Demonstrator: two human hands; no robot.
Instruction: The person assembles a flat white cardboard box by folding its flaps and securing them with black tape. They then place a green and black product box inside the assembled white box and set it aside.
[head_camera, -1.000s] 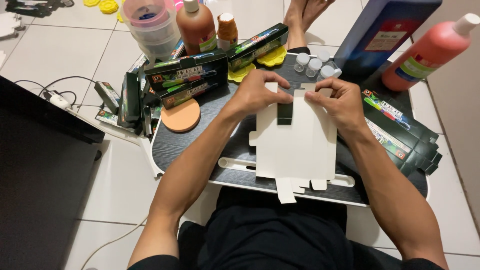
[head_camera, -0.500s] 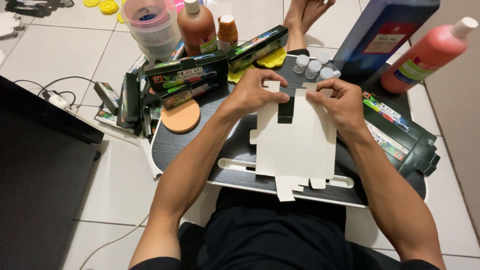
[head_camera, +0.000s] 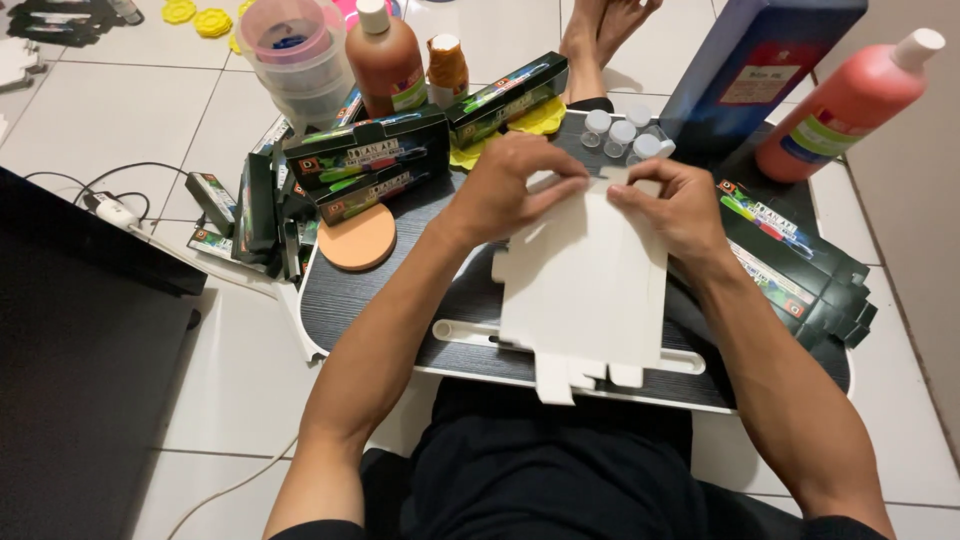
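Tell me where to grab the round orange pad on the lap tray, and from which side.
Take the orange pad by its rim from its left side, pinching near and far edges. It lies flat on the dark tray, so only the edge offers purchase; green boxes crowd its far side and the left hand's forearm passes on its right.

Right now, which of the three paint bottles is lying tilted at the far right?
The pink-red bottle with the white cap, leaning beside the blue box. The brown bottle and small orange bottle stand upright.

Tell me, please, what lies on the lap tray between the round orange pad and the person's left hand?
In the head view, only bare dark tray lies between the orange pad and the left hand, which holds the white cardboard cutout.
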